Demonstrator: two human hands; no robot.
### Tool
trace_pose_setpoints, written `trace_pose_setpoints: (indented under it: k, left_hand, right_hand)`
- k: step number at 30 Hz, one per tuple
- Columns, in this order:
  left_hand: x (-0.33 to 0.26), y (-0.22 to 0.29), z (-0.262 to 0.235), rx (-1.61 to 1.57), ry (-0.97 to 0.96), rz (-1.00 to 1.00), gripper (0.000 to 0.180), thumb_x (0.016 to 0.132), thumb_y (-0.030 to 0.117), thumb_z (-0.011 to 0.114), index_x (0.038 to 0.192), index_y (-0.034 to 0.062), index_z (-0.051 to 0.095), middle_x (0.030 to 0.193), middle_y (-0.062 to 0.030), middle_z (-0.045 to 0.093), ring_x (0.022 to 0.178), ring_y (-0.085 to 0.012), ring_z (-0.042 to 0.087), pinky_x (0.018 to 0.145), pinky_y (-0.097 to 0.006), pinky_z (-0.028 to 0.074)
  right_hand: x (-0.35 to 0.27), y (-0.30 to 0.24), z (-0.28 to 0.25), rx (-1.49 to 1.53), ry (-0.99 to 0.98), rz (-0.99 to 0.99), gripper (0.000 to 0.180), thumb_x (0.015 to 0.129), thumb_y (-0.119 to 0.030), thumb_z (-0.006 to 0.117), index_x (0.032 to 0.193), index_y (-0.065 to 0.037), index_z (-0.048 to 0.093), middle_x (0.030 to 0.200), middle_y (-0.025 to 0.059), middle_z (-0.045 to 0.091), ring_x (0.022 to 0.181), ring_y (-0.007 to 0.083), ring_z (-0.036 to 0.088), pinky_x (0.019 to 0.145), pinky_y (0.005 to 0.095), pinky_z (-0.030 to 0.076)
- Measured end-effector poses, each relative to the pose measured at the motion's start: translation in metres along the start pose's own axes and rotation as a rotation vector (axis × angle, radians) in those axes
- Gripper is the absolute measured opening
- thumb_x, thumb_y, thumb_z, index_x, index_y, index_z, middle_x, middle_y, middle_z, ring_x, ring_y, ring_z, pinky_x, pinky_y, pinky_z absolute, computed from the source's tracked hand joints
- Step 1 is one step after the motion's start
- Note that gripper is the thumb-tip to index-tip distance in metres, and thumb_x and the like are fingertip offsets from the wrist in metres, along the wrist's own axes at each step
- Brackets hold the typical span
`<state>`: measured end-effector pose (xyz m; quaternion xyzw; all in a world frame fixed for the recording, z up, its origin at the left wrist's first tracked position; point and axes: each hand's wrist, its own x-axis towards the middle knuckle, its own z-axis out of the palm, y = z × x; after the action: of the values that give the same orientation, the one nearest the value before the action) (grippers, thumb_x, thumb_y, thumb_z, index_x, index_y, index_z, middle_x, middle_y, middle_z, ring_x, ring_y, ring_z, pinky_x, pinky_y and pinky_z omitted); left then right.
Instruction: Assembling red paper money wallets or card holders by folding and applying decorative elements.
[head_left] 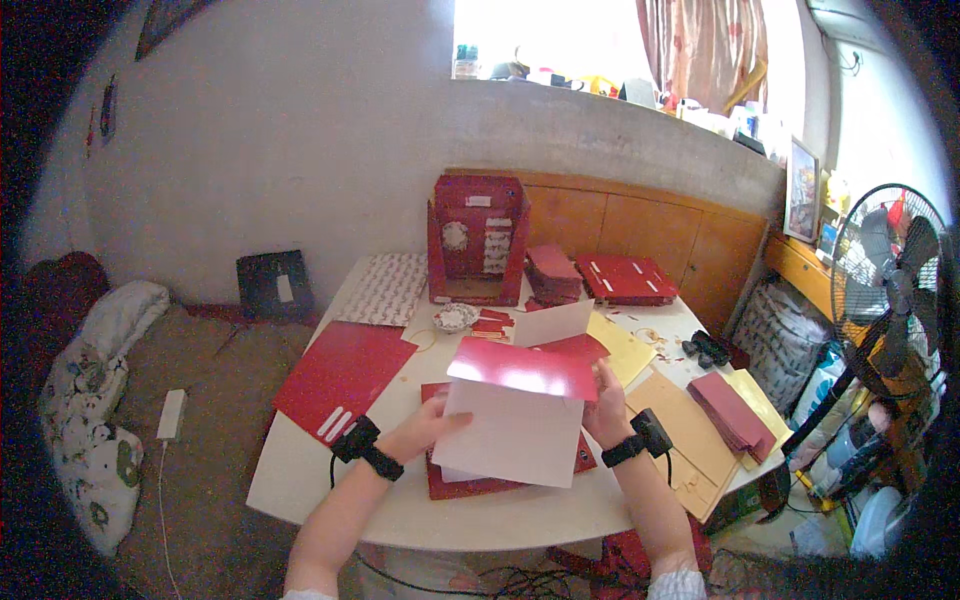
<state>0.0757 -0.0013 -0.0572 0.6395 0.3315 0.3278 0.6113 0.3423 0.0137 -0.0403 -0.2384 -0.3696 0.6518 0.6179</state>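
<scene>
Between my hands is a folded sheet of card (515, 430), white on its large face and glossy red on the flap bent over at the top. My left hand (425, 428) pinches its left edge, thumb on the white side. At the upper right edge, my right hand (605, 408) grips it, fingers partly hidden behind. Beneath the sheet lies a red panel (440, 484) on the white table (400, 515), mostly covered. Just behind the card, another red piece (580, 347) and a pale sheet (553, 322) stick out. Each wrist wears a black strapped device.
A red panel (345, 378) lies left, near a patterned sheet (383, 288). An upright red box (478, 240) stands at the back, beside red stacks (628, 280) and a small bowl (455, 317). Tan boards (665, 425) and dark red pieces (733, 415) lie right. A fan (893, 265) stands beyond.
</scene>
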Motion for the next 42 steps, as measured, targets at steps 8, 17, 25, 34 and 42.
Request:
trace_pose_setpoints:
  k: [8,17,25,34,42]
  left_hand:
    - [0.001,0.013,0.002,-0.253,0.256,0.038,0.032,0.082,0.016,0.053,0.107,-0.0021,0.047,0.099,-0.0075,0.056,0.085,-0.0135,0.057,0.074,-0.027,0.047]
    - [0.001,0.008,-0.002,-0.232,0.278,0.099,0.035,0.078,0.014,0.058,0.107,-0.0027,0.047,0.101,-0.0089,0.056,0.086,-0.0145,0.057,0.074,-0.028,0.047]
    - [0.001,0.007,-0.005,-0.164,0.201,0.114,0.038,0.078,0.014,0.059,0.111,-0.0004,0.046,0.102,-0.0063,0.055,0.090,-0.0124,0.054,0.079,-0.027,0.044]
    - [0.004,-0.006,-0.008,-0.300,0.099,0.284,0.039,0.080,0.015,0.055,0.115,0.0001,0.044,0.108,-0.0088,0.053,0.100,-0.0153,0.051,0.087,-0.028,0.040]
    - [0.005,-0.020,-0.024,-0.677,-0.197,0.100,0.042,0.079,0.014,0.054,0.117,-0.0014,0.043,0.113,-0.0114,0.051,0.106,-0.0168,0.047,0.089,-0.029,0.038]
  right_hand:
    - [-0.007,0.010,-0.006,-0.385,-0.259,0.212,0.039,0.079,-0.018,0.058,0.112,-0.002,0.045,0.108,0.0067,0.053,0.099,0.0173,0.050,0.085,0.0314,0.039]
    - [-0.010,0.011,0.000,-0.469,-0.313,0.182,0.042,0.078,-0.017,0.060,0.114,-0.002,0.043,0.108,0.0063,0.052,0.100,0.0165,0.048,0.086,0.0308,0.038]
    - [-0.010,0.012,-0.001,-0.487,-0.216,0.194,0.040,0.078,-0.016,0.058,0.113,-0.003,0.044,0.106,0.0057,0.053,0.094,0.0155,0.052,0.082,0.0288,0.041]
    - [-0.014,0.006,-0.011,-0.197,-0.334,0.111,0.028,0.081,-0.010,0.050,0.107,-0.001,0.053,0.107,0.0068,0.055,0.090,0.0152,0.055,0.079,0.0288,0.043]
    - [-0.008,-0.002,0.006,-0.448,-0.723,-0.152,0.026,0.081,-0.012,0.047,0.102,0.000,0.057,0.111,0.0164,0.051,0.096,0.0221,0.052,0.081,0.0341,0.044]
